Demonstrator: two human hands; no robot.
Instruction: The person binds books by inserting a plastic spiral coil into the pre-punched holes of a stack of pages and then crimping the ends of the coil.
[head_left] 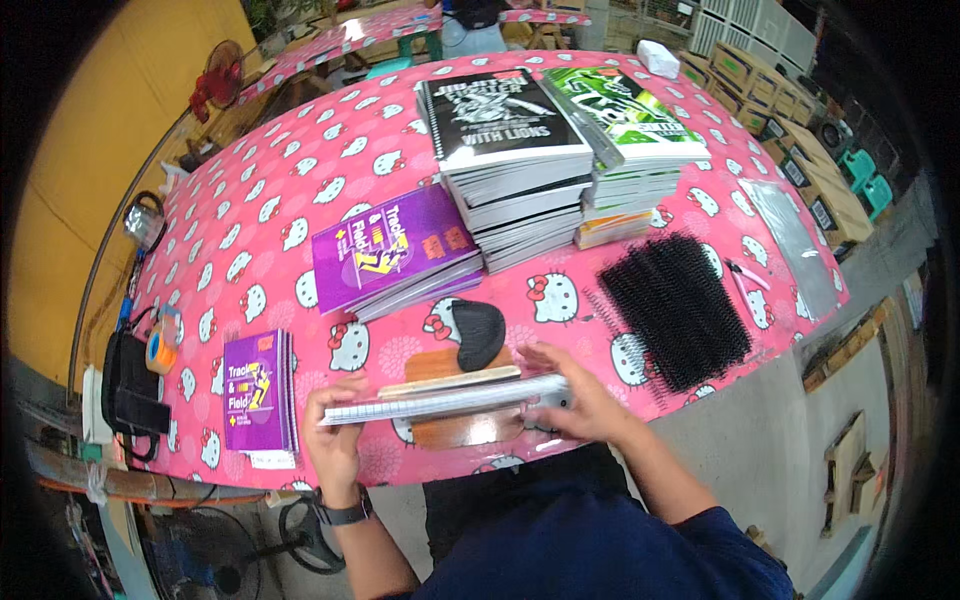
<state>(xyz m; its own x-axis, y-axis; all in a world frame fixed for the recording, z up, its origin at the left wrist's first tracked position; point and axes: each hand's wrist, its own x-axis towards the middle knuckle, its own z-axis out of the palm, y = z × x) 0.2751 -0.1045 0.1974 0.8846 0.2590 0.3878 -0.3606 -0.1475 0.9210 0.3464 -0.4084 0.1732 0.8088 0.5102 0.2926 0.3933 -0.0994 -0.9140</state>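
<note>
Between my two hands a thin block of white sheets is held edge-on, tilted so its long edge faces up. My left hand wraps its left end, while my right hand grips the right end with fingers spread along it. A brown wooden board lies beneath the sheets, with a pale wooden strip just behind them. Past the board rests a dark rounded pad. Left of my left hand stands a small pile of purple spiral notebooks. The faces of the sheets are hidden.
Larger purple books lie behind, beside tall stacks of black-covered books and green-covered books. To the right are black spiral coils, pink-handled cutters and clear plastic. Orange tape and a black bag sit left.
</note>
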